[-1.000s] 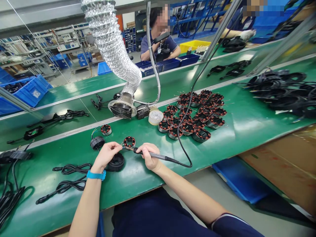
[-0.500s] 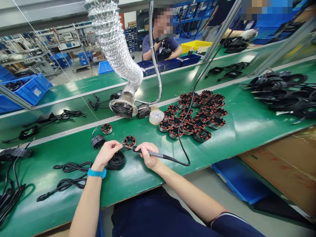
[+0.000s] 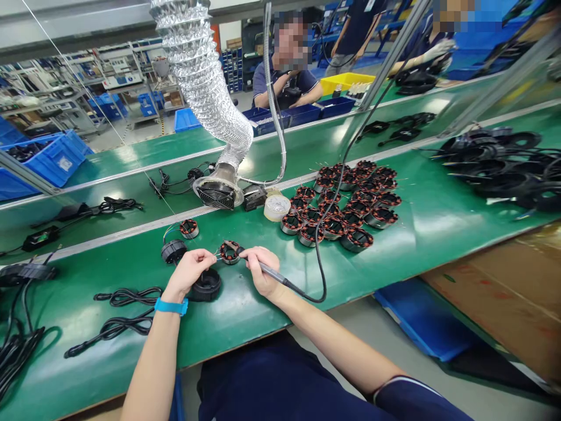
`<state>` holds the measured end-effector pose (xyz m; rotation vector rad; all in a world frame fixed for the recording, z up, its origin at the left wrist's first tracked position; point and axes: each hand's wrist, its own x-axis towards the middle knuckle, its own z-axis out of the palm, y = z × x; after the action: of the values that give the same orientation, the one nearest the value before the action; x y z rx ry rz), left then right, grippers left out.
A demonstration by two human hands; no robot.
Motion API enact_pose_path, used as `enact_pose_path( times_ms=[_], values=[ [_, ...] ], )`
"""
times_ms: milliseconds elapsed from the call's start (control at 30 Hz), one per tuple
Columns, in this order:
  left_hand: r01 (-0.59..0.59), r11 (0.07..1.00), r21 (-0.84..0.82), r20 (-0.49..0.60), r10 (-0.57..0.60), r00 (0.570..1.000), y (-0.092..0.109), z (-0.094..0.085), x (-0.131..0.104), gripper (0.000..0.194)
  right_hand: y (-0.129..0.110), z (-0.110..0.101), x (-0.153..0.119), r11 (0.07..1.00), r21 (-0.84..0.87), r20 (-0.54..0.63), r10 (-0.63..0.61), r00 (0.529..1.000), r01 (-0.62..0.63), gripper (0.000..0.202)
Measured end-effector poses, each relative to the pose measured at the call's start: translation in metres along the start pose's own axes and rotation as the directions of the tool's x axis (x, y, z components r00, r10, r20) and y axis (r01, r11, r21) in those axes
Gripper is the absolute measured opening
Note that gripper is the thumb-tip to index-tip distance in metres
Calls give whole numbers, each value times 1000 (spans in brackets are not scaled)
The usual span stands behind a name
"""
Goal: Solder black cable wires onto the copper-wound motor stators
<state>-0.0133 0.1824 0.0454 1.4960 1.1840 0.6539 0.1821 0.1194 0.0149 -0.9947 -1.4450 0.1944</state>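
Presently, left hand [image 3: 191, 272] pinches thin wires [image 3: 218, 257] just left of copper-wound, metal-rimmed ring [image 3: 229, 260]; right hand [image 3: 264, 270], on ring's right, grips grey-black pen-shaped iron [image 3: 275, 275], axis slanting leftward over ring between hands.

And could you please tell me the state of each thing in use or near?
Left hand: pinching thin wires
Right hand: gripping corded tool
Corded tool: tip at coil ring; heat cannot be told
Coil ring: on bench
Metallic hose: bent
Fan: running or not, unclear
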Motion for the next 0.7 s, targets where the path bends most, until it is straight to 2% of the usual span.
enact_pose_path(
  times_ms=[100, 233, 300, 400, 700],
  values=[
    [2, 1000, -9, 2, -2, 1000, 0, 0, 0, 31, 5, 6, 1, 993, -107, 79, -49, 996, 57, 15],
    [-1, 1000, -15, 4, 1, 1000, -1, 0, 0, 30, 17, 15, -1, 974, -221, 242, 7, 970, 48, 51],
    [0, 1000, -12, 4, 1, 1000, -2, 0, 1, 30, 23, 19, -2, 976, -215, 306, 42, 951, 26, 60],
    [0, 1000, -9, 4, 0, 1000, -3, -1, 2, 30, 28, 21, -2, 985, -173, 361, 78, 929, -15, 61],
    [6, 1000, -11, -4, -6, 1000, -3, -2, 0, 30, 30, 16, 6, 997, -62, 433, 61, 899, -38, 60]
  ],
)
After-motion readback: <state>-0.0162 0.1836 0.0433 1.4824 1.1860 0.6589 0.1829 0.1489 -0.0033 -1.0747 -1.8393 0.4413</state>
